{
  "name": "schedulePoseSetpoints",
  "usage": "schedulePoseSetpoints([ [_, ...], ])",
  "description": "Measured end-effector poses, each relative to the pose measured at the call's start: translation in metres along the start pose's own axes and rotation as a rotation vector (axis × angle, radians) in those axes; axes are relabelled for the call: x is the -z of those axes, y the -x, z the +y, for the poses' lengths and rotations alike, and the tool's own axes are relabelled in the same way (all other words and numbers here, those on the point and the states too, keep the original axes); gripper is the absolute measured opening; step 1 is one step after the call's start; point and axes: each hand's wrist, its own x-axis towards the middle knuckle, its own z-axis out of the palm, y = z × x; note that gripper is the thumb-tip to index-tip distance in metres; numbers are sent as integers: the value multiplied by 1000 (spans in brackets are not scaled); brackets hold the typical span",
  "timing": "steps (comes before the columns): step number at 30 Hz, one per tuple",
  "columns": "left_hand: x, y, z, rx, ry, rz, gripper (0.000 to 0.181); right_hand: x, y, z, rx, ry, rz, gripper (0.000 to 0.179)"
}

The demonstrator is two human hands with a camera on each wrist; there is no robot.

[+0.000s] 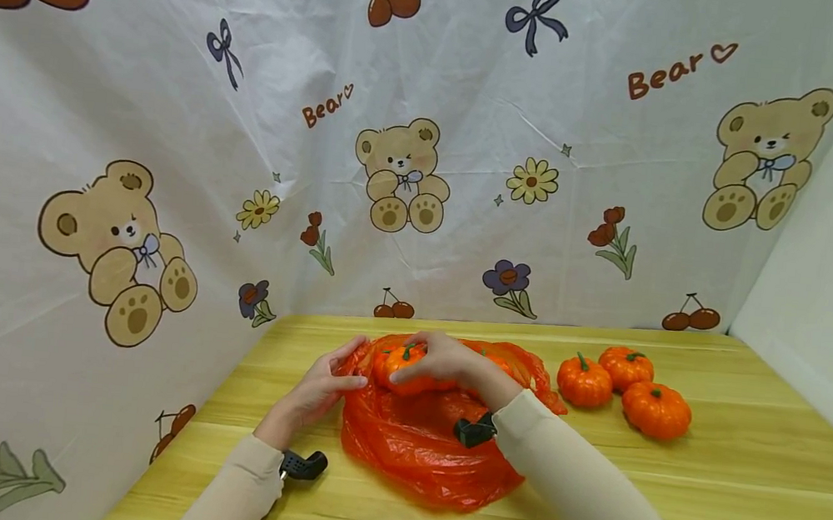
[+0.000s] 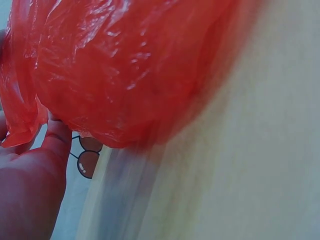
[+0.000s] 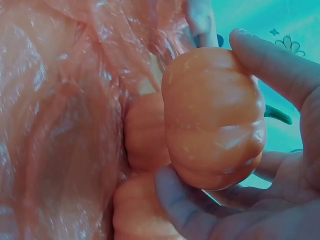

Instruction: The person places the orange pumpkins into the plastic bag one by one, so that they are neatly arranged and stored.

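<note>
One orange pumpkin [image 3: 215, 120], stem [image 1: 409, 351] upward, wide axis roughly level, right hand [image 1: 445, 359] pinching it, left hand [image 1: 320, 386] pinching red bag [image 1: 427, 458]

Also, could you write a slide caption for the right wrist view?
Fingers of the right hand hold an orange pumpkin near two other pumpkins and a red plastic bag.

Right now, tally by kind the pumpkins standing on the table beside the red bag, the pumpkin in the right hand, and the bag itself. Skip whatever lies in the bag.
Pumpkins on the table: 3
Pumpkin in the right hand, held pumpkin: 1
Red bag: 1
Total: 5
</note>
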Motion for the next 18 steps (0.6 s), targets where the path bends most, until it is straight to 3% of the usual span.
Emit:
schedulePoseSetpoints([
  [18, 0, 0, 0, 6, -8, 1, 85, -28, 3, -2, 93, 199, 7, 80],
])
